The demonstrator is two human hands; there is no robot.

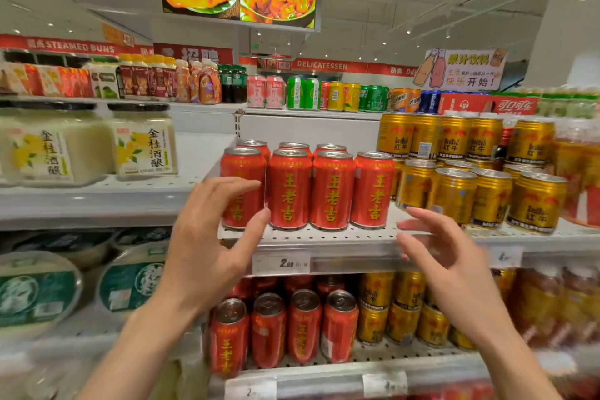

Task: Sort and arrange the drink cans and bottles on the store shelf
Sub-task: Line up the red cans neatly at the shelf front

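Both hands raised before mid shelf; red cans in front row, nothing gripped.

Left hand (207, 237) spread, fingers relaxed, index tip and thumb at the side of the leftmost red can (243, 187); contact looks light, no wrap round it; right hand (451, 263) loose, fingers part-curled, grasping nothing, in front of shelf edge (341, 240), just beside the rightmost red can (373, 190) but apart from it; four red cans upright in front row w/ labels facing out, more behind; gold cans (493, 198) to the right on same shelf, some stacked at rear; price tag (281, 264) on shelf rail; lower shelf holds more red cans (302, 326) and gold ones; jars (143, 143) at left on adjacent shelf.
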